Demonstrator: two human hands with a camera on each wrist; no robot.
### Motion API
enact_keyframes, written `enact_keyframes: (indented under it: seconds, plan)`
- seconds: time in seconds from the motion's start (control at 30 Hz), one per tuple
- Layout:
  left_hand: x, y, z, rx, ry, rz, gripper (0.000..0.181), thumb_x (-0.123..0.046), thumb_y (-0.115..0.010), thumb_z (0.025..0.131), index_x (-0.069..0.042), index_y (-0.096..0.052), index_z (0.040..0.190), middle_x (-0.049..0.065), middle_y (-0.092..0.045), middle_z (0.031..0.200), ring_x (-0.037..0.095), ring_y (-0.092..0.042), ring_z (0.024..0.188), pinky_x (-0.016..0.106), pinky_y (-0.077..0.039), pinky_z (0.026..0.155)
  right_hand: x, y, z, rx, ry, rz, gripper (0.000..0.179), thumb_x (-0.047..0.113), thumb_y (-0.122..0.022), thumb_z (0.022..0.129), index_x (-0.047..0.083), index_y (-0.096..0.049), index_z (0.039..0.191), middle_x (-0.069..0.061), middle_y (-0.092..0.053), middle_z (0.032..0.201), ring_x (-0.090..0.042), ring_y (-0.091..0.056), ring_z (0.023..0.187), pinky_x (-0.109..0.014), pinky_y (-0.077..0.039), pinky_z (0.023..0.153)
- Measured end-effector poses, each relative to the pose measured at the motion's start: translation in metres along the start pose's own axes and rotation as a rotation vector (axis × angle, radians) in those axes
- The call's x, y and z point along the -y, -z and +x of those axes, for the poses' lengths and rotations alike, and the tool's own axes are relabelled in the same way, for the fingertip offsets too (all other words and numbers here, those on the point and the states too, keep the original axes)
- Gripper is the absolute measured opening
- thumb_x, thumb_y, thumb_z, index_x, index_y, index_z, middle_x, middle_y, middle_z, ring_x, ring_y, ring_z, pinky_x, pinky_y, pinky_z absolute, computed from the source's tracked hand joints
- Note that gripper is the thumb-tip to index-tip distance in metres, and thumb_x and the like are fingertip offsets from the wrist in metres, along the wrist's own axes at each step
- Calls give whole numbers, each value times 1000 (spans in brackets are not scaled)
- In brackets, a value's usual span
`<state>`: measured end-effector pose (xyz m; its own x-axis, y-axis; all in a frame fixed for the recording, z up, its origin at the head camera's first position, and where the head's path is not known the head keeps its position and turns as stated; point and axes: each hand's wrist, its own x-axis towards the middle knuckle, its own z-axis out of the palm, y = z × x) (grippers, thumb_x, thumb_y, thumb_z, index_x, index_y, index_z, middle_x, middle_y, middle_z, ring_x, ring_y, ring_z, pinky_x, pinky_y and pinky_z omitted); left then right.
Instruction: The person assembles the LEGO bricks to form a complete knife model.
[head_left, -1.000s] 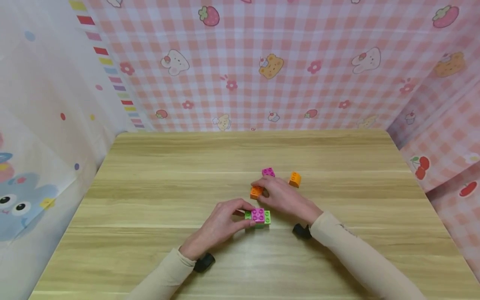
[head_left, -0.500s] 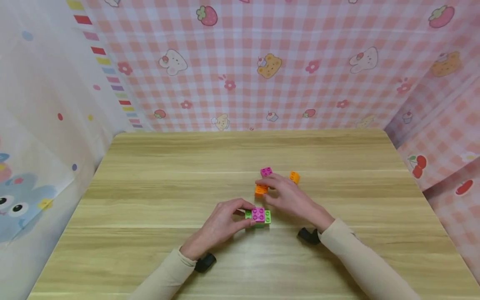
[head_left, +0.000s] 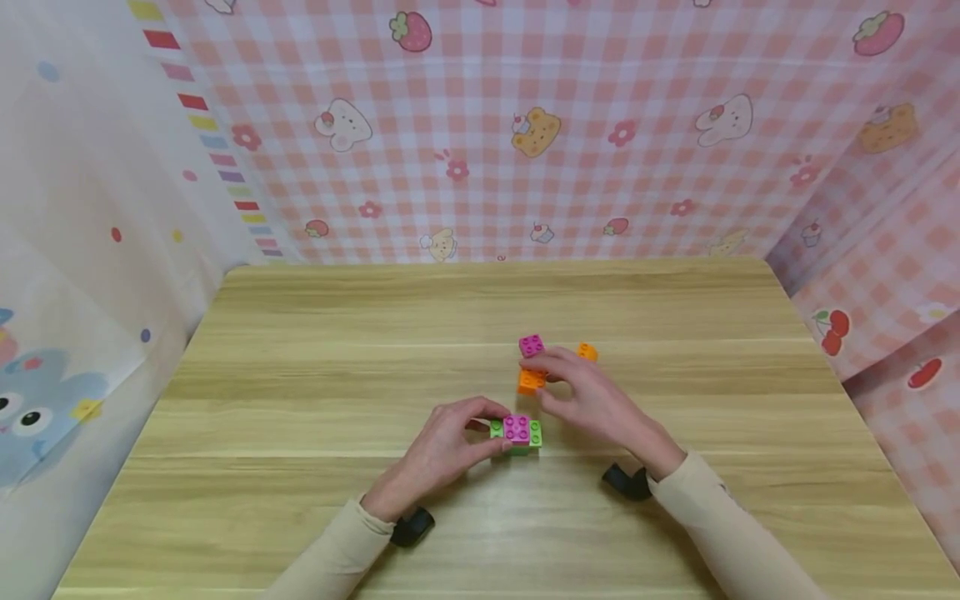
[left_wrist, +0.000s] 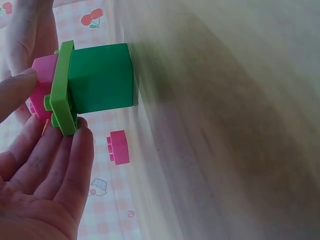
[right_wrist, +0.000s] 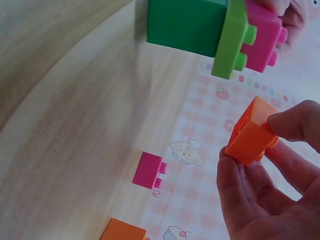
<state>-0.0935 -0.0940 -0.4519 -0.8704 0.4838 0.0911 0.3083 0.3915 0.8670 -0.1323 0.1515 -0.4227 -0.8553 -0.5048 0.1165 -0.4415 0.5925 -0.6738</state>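
My left hand [head_left: 442, 442] pinches the pink building block [left_wrist: 44, 75] on top of a small stack, thumb on one side and fingers on the other. Beneath the pink block is a light green plate block [left_wrist: 62, 95], wider than it, and under that a dark green block [left_wrist: 101, 78] at the tabletop. Just behind and to the right of the stack, my right hand [head_left: 588, 398] holds an orange block [right_wrist: 253, 131] between thumb and fingertips. The right wrist view shows this block tilted, its hollow underside partly visible, apart from the stack.
A loose magenta block [head_left: 532, 344] lies on the wooden table [head_left: 337, 350] beyond my right hand. Another orange block [head_left: 587, 351] is partly hidden behind that hand. Patterned cloth [head_left: 450, 125] hangs along the table's back edge.
My right hand has shifted slightly to the right with the orange block, now covering more of the second orange block. The left hand and stack stay put.
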Motion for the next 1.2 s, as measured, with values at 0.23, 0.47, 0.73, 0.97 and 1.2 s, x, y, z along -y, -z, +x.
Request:
enact_keyframes:
  seconds: [0.23, 0.47, 0.73, 0.97, 1.2]
  plan:
    - [0, 0, 0, -1, 10, -8, 28, -15, -80, 92, -5, -71, 116, 6, -74, 114, 18, -70, 101, 36, -61, 90, 2, 2, -6, -47, 30, 44, 44, 5, -73, 93, 6, -66, 136, -13, -61, 137, -30, -66, 111, -53, -57, 95]
    - [2, -2, 0, -17, 7, -18, 28, -15, -81, 91, -6, -72, 115, 5, -75, 113, 18, -70, 101, 36, -61, 90, 7, 4, -12, -45, 35, 62, 44, 3, -72, 92, 6, -66, 136, -11, -62, 136, -29, -65, 115, -54, -56, 98]
    - [2, -2, -1, -22, 19, -34, 29, -15, -82, 91, -5, -72, 116, 6, -75, 114, 19, -70, 102, 36, -61, 91, 12, 4, -17, -54, 61, 57, 44, 4, -71, 92, 8, -67, 135, -8, -62, 135, -27, -65, 115, -54, -57, 97]
    - [2, -1, -1, -15, 44, -39, 29, -14, -82, 91, -6, -72, 117, 6, -74, 115, 18, -70, 102, 37, -61, 90, 15, 4, -18, -62, 96, 75, 43, 4, -72, 91, 9, -68, 133, -5, -63, 132, -24, -66, 113, -51, -58, 96]
    - [2, -1, -1, -15, 47, -40, 29, -14, -81, 91, -6, -72, 117, 7, -74, 115, 19, -71, 100, 38, -61, 89, 19, 4, -20, -53, 95, 80, 42, 4, -73, 91, 10, -68, 133, -5, -64, 133, -23, -66, 113, -51, -58, 96]
